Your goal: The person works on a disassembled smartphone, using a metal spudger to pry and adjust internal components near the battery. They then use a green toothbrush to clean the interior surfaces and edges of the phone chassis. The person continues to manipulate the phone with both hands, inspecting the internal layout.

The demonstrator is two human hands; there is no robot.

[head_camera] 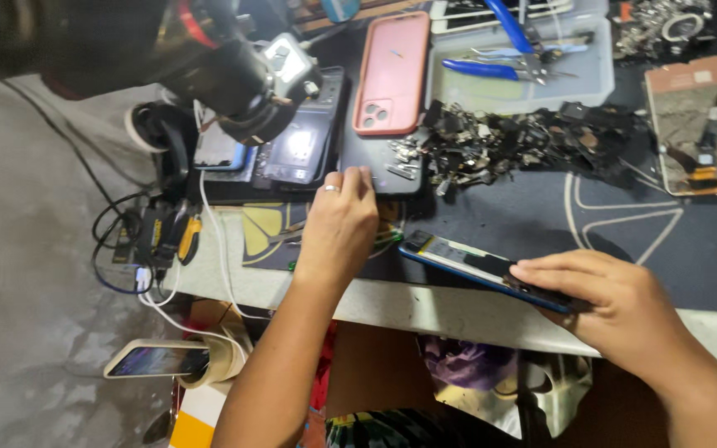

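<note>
My right hand [616,303] grips a blue-edged phone [466,261] by its near end, holding it tilted just above the dark work mat [665,249] near the bench's front edge. My left hand [340,224], with a ring on one finger, reaches forward. Its fingertips rest on the near edge of a dark flat phone body [375,162]. A pile of small black and metal phone parts [508,141] lies just right of that hand's fingertips.
A microscope head [251,79] hangs over a lit phone [296,153] at the left. A pink phone case [390,73], a clear tray [558,87] with blue-handled pliers, and an opened phone [699,124] lie behind. Cables [147,241] hang off the left edge.
</note>
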